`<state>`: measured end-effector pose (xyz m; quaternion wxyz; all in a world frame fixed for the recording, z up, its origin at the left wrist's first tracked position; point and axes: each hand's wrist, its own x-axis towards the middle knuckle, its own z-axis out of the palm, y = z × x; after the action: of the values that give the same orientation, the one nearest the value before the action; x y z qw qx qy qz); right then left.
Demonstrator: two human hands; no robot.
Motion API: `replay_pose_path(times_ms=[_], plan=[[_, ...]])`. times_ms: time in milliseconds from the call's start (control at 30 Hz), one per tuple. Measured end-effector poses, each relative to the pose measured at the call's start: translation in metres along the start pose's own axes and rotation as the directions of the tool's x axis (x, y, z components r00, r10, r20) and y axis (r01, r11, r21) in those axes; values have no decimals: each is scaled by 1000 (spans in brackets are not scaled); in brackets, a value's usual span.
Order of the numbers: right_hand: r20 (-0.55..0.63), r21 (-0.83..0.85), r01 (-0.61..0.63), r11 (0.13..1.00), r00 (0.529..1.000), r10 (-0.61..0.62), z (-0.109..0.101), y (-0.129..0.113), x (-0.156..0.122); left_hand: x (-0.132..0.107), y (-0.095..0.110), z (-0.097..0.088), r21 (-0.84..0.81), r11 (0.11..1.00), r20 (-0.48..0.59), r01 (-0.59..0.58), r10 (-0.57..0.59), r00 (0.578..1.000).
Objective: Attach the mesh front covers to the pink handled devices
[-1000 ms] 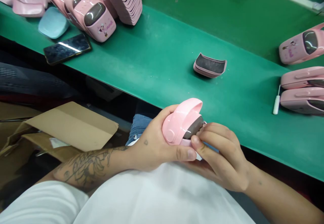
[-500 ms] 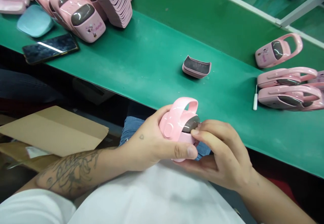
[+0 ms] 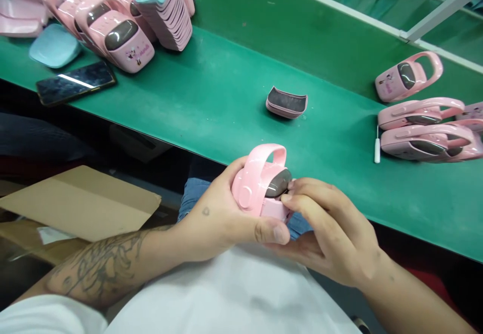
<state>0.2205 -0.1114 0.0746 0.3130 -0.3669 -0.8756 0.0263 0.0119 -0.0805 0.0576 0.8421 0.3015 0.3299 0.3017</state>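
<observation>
A pink plastic housing [image 3: 274, 210] with a looped handle and a dark glossy window is held in front of my white shirt. My left hand [image 3: 226, 218] is wrapped around its handle side, the thumb lying along the lower front. My right hand [image 3: 332, 223] grips the opposite side, with fingertips pressed at the edge of the window and the thumb underneath. What those fingertips touch there is partly hidden. On the green bench, just beyond the housing, lies a small stack of curved pink pieces [image 3: 287, 103] with dark inner faces.
Finished-looking pink housings [image 3: 130, 47] and a tall stack of pink panels [image 3: 169, 22] stand at left, near a blue tray-like piece [image 3: 55, 46] and a phone [image 3: 75, 83]. More housings [image 3: 418, 145] and a white-handled screwdriver [image 3: 377, 150] lie at right. Cardboard [image 3: 83, 203] sits lower left.
The housing and both hands have shifted slightly left in view, and the housing is turned a little. A gap now shows between the window and the lower front panel. The camera view has moved slightly.
</observation>
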Motion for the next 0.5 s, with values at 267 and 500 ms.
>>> replay_pose_path(times_ms=[267, 500], plan=[[29, 29, 0, 1000, 1000, -1, 1, 2, 2, 2, 0, 0, 26, 999, 1, -45, 45, 999], [114, 35, 16, 999, 993, -20, 1, 3, 9, 3, -6, -3, 3, 999, -43, -33, 33, 999]])
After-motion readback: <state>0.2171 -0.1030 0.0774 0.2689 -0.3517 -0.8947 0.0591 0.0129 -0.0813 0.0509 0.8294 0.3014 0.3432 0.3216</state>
